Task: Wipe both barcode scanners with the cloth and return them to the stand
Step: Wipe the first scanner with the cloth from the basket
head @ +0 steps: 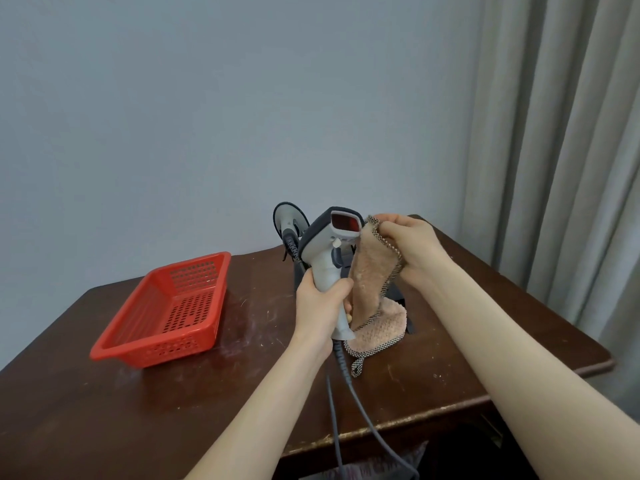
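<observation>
The left hand (320,303) grips the scanner (325,244) by its handle, upright above the worktop (242,393). The right hand (412,244) pinches the cloth (372,282) beside its window. Its cable (360,407) trails off the front edge; a snag there could jerk the scanner loose, or into the second scanner (289,221) behind.

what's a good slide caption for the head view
The left hand grips a barcode scanner by its handle while the right hand holds a cloth at its head.

A scuffed dark wooden table (173,403) bears 1 red plastic basket (166,306) at left and a black stand (394,293) farther back.
</observation>
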### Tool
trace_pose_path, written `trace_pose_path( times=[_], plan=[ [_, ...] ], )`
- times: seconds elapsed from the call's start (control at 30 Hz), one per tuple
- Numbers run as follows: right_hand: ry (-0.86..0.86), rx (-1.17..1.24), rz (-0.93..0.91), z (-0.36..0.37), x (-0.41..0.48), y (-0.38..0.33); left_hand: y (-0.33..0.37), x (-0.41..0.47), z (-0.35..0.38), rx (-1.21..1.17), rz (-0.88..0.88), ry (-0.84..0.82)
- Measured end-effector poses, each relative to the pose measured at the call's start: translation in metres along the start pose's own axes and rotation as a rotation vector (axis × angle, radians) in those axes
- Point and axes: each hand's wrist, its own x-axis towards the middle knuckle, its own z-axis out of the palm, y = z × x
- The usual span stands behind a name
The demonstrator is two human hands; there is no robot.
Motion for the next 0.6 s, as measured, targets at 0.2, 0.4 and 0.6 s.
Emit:
trace_pose_path(
  times=[0.2, 0.4, 0.6],
  plan=[
    [-0.098, -0.013, 0.037, 0.002, 0.002, 0.008, -0.001, -0.003, 0.003, 0.026, 0.013, -0.033],
    [0.002, -0.293, -0.153, 0.003, 0.003, 0.006, 0.000, -0.001, 0.003, 0.051, 0.034, -0.014],
    [0.203, -0.303, -0.319, 0.009, -0.002, -0.002, 0.000, 0.000, 0.005, -0.048, -0.086, -0.007]
  ],
)
